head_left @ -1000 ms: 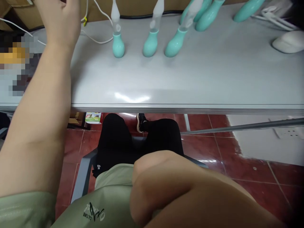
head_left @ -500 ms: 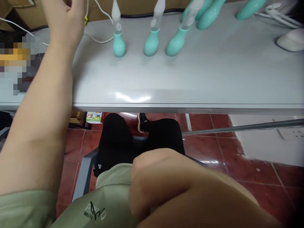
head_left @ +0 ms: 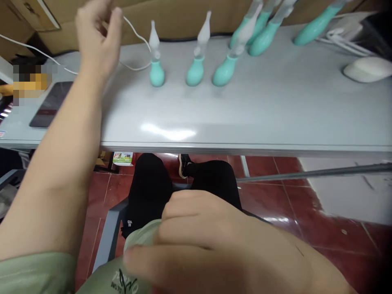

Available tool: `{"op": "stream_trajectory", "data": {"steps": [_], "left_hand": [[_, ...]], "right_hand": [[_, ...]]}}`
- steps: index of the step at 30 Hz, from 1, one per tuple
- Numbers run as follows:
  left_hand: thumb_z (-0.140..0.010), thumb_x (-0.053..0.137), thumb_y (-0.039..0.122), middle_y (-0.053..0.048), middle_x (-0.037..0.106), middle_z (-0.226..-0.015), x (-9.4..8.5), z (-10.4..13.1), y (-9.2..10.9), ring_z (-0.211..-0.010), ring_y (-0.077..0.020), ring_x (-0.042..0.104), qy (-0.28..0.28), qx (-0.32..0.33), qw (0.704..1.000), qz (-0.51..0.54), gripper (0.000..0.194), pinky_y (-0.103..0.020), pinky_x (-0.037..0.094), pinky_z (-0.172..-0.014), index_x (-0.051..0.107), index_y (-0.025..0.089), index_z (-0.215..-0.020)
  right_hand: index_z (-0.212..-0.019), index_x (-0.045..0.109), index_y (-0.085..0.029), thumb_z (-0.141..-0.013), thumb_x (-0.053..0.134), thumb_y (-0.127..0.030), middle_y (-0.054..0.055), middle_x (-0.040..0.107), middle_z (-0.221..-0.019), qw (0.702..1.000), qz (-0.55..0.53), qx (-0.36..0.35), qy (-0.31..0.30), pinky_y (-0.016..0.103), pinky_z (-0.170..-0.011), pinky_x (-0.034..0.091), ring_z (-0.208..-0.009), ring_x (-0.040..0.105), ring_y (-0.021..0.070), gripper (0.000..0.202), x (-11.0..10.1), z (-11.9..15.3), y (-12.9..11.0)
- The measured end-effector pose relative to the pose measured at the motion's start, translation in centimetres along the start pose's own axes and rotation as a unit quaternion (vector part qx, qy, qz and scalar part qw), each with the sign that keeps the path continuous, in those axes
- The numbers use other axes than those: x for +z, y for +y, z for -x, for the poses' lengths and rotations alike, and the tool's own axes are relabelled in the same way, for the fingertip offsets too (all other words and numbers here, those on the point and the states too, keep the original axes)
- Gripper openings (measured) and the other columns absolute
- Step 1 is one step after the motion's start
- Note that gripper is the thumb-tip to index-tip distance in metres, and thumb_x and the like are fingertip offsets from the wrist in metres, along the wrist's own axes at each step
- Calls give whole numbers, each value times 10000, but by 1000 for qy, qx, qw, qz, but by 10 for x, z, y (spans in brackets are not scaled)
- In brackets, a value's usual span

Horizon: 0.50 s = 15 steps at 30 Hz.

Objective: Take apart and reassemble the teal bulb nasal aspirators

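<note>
Head view: along the far side of the grey, smooth-topped table (head_left: 275,110), three turquoise bulbs with clear necks and white pointed tips (head_left: 195,73) stand spaced in a row. More turquoise bulbs (head_left: 263,38) farther right; smooth white rounded object (head_left: 367,69) beyond them. Left hand (head_left: 99,38) above far left, nearest the row's left bulb, apart from it. Grip partly curled, contents unclear. Right hand (head_left: 199,232) near, over the lap; fingers bent, palm hidden, cannot tell if that grip holds anything.
</note>
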State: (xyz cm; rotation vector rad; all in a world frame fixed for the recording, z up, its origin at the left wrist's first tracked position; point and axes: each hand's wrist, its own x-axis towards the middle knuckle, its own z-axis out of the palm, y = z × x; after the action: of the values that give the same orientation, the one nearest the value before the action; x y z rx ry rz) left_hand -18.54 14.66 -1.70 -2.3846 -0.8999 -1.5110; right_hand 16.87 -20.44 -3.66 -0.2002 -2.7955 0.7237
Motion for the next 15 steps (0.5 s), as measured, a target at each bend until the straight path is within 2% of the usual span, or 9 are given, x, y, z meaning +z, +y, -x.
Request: {"op": "stream_trajectory", "data": {"steps": [1, 2, 4, 5, 7, 9, 10, 12, 15], "left_hand": [[-905, 284, 1074, 45, 603, -919, -2, 0, 12, -881, -104, 543, 57, -60, 997, -8, 1068, -411, 553, -961, 665, 198, -1383], [-934, 408, 1038, 82, 637, -903, -3, 1, 24, -853, -63, 558, 1, -122, 993, -1, 990, -384, 572, -940, 640, 211, -1426], [-946, 485, 1012, 119, 682, -878, -2, 4, 44, -832, -28, 572, -34, -134, 990, -1, 886, -351, 533, -777, 659, 243, -1350], [-968, 474, 1008, 110, 700, -857, -1, 5, 50, -817, -41, 586, -49, -139, 989, 1, 849, -352, 493, -687, 678, 246, -1282], [-913, 401, 1090, 36, 722, -853, 1, 8, 59, -748, -114, 520, -37, -148, 988, 6, 943, -368, 477, -703, 748, 243, -1140], [-750, 561, 1143, -6, 751, -909, 0, 10, 66, -783, -159, 544, -70, -170, 982, 41, 997, -376, 495, -741, 790, 269, -1172], [-719, 661, 1100, -23, 770, -977, -2, 10, 69, -825, -183, 580, -99, -177, 977, 65, 955, -387, 509, -775, 806, 290, -1203], [-778, 802, 912, -63, 776, -1170, -5, 11, 78, -910, -232, 649, -171, -183, 963, 102, 759, -416, 536, -825, 820, 336, -1271], [-697, 915, 740, -114, 759, -1182, -5, 11, 90, -894, -264, 656, -188, -198, 956, 105, 680, -420, 536, -778, 837, 321, -1226]], "right_hand": [[-1216, 807, -322, -1192, 464, -483, -15, 784, -926, 997, -43, -42, 41, 340, -719, 534, -758, 645, 181, 380, -14, -8, -7], [-1190, 792, -241, -1212, 457, -347, 9, 764, -901, 997, -29, -27, 73, 362, -730, 500, -734, 607, 179, 353, -21, -12, -10], [-1158, 772, -166, -1194, 491, -225, 31, 719, -842, 995, 0, 0, 96, 381, -759, 461, -726, 566, 187, 290, -20, -14, -7], [-1165, 768, -157, -1172, 520, -179, 37, 716, -848, 997, 11, 6, 82, 380, -768, 453, -741, 574, 191, 248, -17, -12, -2], [-1156, 764, -155, -1153, 572, -180, 53, 730, -867, 997, 33, 11, 73, 384, -774, 458, -766, 605, 203, 194, -16, -6, 10], [-1145, 762, -161, -1151, 589, -182, 70, 754, -899, 995, 50, 19, 83, 386, -784, 489, -800, 655, 210, 175, -27, 1, 22], [-1154, 761, -169, -1156, 585, -179, 68, 760, -906, 994, 47, 22, 92, 375, -774, 503, -810, 672, 203, 176, -38, 4, 27], [-1192, 748, -197, -1167, 579, -188, 56, 774, -936, 991, 37, 28, 127, 348, -735, 526, -817, 702, 179, 171, -63, 7, 38], [-1116, 731, -264, -1114, 652, -165, -1, 788, -922, 982, 58, 47, 176, 313, -724, 563, -717, 688, 125, 127, -103, 8, 56]]}}
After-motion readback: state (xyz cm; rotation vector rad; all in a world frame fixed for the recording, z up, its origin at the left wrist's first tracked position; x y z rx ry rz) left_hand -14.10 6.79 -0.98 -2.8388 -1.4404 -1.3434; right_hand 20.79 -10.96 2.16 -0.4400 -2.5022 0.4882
